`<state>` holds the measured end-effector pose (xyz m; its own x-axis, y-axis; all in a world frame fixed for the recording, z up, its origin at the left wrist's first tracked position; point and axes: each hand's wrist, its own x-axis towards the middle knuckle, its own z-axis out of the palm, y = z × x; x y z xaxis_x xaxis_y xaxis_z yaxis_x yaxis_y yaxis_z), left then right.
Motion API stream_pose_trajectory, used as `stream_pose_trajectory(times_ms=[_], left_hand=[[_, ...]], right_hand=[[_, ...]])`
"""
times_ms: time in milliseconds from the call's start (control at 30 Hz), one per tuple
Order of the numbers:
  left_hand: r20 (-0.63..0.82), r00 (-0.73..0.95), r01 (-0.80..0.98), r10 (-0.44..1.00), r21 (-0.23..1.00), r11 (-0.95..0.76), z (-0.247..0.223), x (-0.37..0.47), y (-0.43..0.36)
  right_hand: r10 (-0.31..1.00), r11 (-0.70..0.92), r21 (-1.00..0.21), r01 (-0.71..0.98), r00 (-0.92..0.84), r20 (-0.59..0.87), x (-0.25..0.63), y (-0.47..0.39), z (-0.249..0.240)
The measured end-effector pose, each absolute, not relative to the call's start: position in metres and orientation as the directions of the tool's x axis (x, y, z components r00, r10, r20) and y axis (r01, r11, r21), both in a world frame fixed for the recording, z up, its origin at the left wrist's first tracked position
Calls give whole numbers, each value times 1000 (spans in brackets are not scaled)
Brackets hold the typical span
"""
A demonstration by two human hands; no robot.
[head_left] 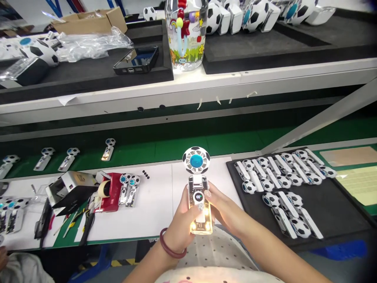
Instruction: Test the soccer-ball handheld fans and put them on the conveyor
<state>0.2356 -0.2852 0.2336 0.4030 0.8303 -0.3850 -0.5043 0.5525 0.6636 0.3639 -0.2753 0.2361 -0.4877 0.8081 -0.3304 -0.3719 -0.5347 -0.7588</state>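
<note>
Both my hands hold a handheld fan (200, 214) upright in front of me. Its round head has a black-and-white football pattern with a blue centre. The clear handle glows warm yellow near its bottom, and a small round display on it reads 100. My left hand (185, 220) wraps the handle's left side, its thumb lying over the front below the display. On the right side, my right hand (225, 208) closes on the handle, a fingertip beside the display. The fingers behind the handle are hidden.
At right, a black foam tray (332, 212) carries several football fans. A red tape dispenser (110, 192), an open box (72, 190) and tools lie left. Several fans stand on the green strip behind. A shelf above holds a decorated clear bottle (188, 43) and a phone (137, 59). Someone's sleeve (25, 267) shows lower left.
</note>
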Motion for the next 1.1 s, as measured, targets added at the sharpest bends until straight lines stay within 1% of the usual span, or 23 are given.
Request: stream_pose_trajectory(times_ms=[133,300,467,633,700,867,1000,1100], left_hand=[[-398,381,-486,835,682,547,232,235,-285],[-342,372,-505,863,706,497,232,237,-284],[-369,365,-528,855,674,517,233,237,-285],[-411,348,-543,843,645,538,235,234,-287],[-396,351,-548,848,648,529,235,233,-288],[-333,421,-549,844,647,529,235,230,-288],[-251,497,-567,831,630,530,231,230,-290],[-214,542,-588,812,594,549,228,232,-292]], right_hand=[[817,-529,-762,-374,-469,-337,360,-273,241],[835,-503,-782,-367,-440,-331,359,-270,246],[836,-514,-779,-358,-412,-363,357,-273,241],[815,-559,-741,-374,-415,-405,354,-277,236],[810,-565,-734,-376,-421,-408,353,-277,236],[814,-566,-727,-390,-403,-418,352,-276,236],[794,-581,-737,-345,-436,-422,355,-273,240],[761,-620,-717,-319,-468,-450,358,-269,246]])
